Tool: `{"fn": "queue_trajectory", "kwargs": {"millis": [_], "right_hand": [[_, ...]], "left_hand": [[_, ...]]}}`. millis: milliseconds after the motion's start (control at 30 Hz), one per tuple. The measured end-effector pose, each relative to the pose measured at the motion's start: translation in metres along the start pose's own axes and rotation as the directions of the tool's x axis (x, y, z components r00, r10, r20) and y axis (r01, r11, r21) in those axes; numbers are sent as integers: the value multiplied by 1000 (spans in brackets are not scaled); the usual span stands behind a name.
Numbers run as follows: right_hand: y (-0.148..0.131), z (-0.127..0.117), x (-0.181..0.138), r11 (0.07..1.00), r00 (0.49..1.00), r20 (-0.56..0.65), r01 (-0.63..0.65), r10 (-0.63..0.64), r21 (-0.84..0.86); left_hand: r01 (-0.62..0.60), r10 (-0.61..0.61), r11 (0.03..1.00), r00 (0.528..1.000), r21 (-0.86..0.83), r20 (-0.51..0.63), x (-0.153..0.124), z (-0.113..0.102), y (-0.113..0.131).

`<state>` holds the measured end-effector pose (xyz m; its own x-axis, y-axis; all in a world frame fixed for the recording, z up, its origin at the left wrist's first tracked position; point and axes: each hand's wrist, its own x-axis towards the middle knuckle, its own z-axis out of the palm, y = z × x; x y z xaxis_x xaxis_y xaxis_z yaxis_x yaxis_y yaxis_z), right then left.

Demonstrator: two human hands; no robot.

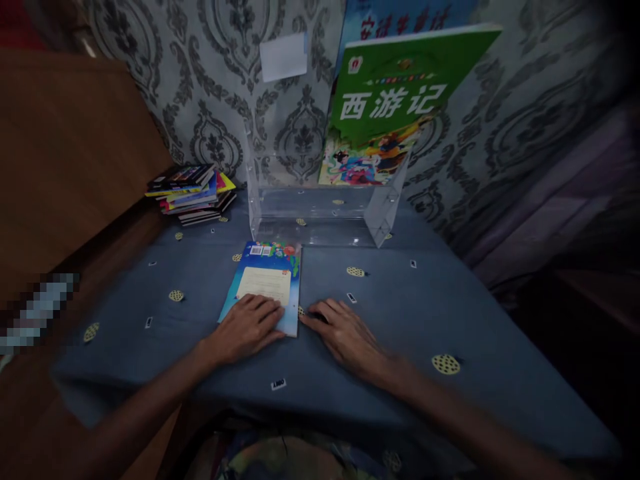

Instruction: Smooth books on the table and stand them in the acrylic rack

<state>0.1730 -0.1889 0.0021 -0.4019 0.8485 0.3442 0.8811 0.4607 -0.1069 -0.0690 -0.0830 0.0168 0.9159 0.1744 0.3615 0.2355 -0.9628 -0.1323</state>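
Observation:
A blue book (274, 270) lies flat on the patterned tablecloth, its barcode and a cream text panel facing up. My left hand (251, 325) rests on the lower part of this book, fingers stretched out over the panel. Just beyond the book's right edge, my right hand (345, 333) lies on the cloth with its fingers loosely bent and apart, holding nothing that shows. Behind the book stands a clear acrylic stand (315, 230). A green book (393, 100) with large white characters leans upright in the stand's right side.
A stack of several books (195, 193) sits at the table's back left. Behind the green book shows another blue book (400, 17). A white card (283, 57) is up by the patterned wall. A brown wooden panel (70, 133) borders the blue tablecloth (400, 307) on the left.

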Motion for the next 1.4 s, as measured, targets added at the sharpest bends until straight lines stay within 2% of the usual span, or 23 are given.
{"fn": "queue_trajectory", "kwargs": {"millis": [167, 367, 567, 700, 933, 1067, 1233, 1300, 1400], "right_hand": [[14, 6, 14, 994, 993, -40, -113, 113, 8], [41, 22, 52, 987, 995, -49, -83, 91, 137], [82, 32, 97, 956, 971, -56, -217, 232, 198], [96, 42, 112, 925, 943, -35, -316, 330, 211], [99, 48, 114, 901, 943, -62, -292, 328, 322], [93, 42, 110, 896, 937, -103, -281, 333, 344], [78, 27, 89, 896, 934, -151, -251, 324, 367], [72, 21, 78, 888, 929, -145, -269, 342, 373], [65, 14, 66, 846, 904, -124, -324, 409, 423]], "left_hand": [[48, -45, 996, 998, -76, 38, 1, -1, -3], [65, -64, 986, 998, -152, 12, 2, -1, -4], [89, -92, 975, 996, -202, -4, 2, 0, -4], [94, -96, 973, 995, -212, 1, 3, 1, -5], [129, -129, 962, 992, -242, 14, 2, 1, -4], [193, -197, 926, 980, -323, 22, 2, -2, -6], [276, -292, 874, 956, -399, 23, 1, -7, -12], [329, -334, 873, 941, -361, 49, 3, -8, -11], [411, -389, 887, 911, -210, 137, 13, -11, -2]]}}
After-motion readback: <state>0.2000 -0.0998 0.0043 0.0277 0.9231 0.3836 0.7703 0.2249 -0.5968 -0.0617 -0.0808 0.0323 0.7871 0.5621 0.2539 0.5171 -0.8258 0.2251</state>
